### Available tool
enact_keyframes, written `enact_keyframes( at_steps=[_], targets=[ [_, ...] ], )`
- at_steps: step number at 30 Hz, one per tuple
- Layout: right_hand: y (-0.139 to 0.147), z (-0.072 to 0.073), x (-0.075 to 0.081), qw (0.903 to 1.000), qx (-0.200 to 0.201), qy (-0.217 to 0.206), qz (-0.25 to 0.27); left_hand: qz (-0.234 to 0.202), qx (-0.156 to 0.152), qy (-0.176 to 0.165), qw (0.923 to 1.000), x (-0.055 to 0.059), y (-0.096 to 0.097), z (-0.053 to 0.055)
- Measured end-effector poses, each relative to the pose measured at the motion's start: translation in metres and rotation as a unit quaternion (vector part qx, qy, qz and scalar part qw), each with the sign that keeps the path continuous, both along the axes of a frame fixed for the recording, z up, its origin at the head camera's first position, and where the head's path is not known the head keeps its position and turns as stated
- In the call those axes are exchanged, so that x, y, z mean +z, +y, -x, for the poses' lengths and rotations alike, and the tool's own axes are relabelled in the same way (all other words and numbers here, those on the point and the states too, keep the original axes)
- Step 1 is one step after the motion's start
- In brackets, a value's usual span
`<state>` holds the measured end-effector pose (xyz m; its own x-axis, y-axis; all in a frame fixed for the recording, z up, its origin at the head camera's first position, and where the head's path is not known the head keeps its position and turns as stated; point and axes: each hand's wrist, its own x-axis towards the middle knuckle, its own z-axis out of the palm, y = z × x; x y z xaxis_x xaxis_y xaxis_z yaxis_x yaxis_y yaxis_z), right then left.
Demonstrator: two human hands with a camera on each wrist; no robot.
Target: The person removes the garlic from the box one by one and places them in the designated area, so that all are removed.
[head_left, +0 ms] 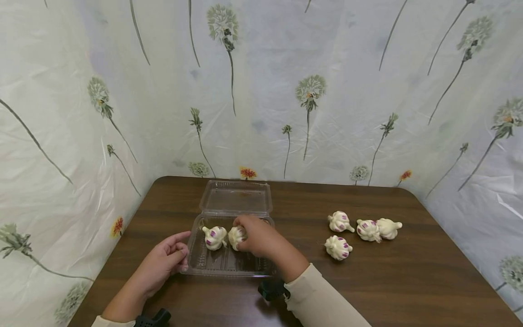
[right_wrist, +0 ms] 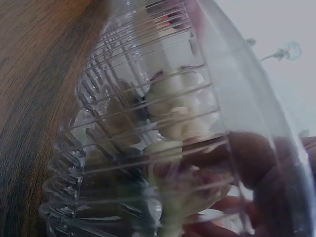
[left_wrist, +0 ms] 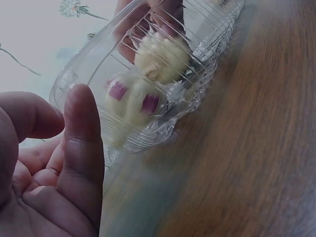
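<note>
A clear plastic clamshell container [head_left: 192, 265] lies with its lid [head_left: 236, 198] folded back. Inside, toward the left, is a garlic bulb [head_left: 214, 238] with purple patches. Beside it my right hand [head_left: 258, 237] reaches in from the right and grips a second garlic bulb [head_left: 236, 236], partly covered by the fingers. Through the ribbed wall, the right wrist view shows fingers around that garlic bulb [right_wrist: 190, 192]. At the container's left side is my left hand [head_left: 165, 262], its fingers loosely bent and touching the rim. The left wrist view shows its thumb raised near the wall.
To the right on the brown wooden table [head_left: 388, 281] are several more garlic bulbs: a single bulb [head_left: 341, 221], another bulb [head_left: 338, 248] nearer me, and a touching pair [head_left: 369, 230]. A dandelion-patterned sheet [head_left: 261, 91] hangs behind the table's far edge.
</note>
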<state>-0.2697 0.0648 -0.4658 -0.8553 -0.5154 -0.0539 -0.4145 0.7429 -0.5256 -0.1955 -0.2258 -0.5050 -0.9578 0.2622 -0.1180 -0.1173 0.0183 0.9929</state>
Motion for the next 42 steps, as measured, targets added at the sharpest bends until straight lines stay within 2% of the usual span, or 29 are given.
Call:
enact_keyframes(
  at_steps=[16,28,38,42],
  targets=[
    [0.0002,-0.0030,-0.0035,0.9999,-0.008,-0.001,-0.010,0.003,-0.002,0.001,1.0000,-0.0047,-0.0004,0.0006],
    [0.0029,-0.0023,-0.0048,0.9999,-0.008,0.000,0.009,0.001,-0.006,0.004,1.0000,-0.0061,-0.0010,0.0006],
    [0.0042,-0.0041,-0.0040,0.9963,-0.020,-0.022,0.080,0.006,-0.002,0.006,1.0000,-0.0031,-0.0019,-0.0003],
    [0.0055,-0.0056,-0.0023,0.9948,-0.024,-0.014,0.098,0.005,-0.001,0.006,1.0000,-0.0028,-0.0015,-0.0001]
  ],
)
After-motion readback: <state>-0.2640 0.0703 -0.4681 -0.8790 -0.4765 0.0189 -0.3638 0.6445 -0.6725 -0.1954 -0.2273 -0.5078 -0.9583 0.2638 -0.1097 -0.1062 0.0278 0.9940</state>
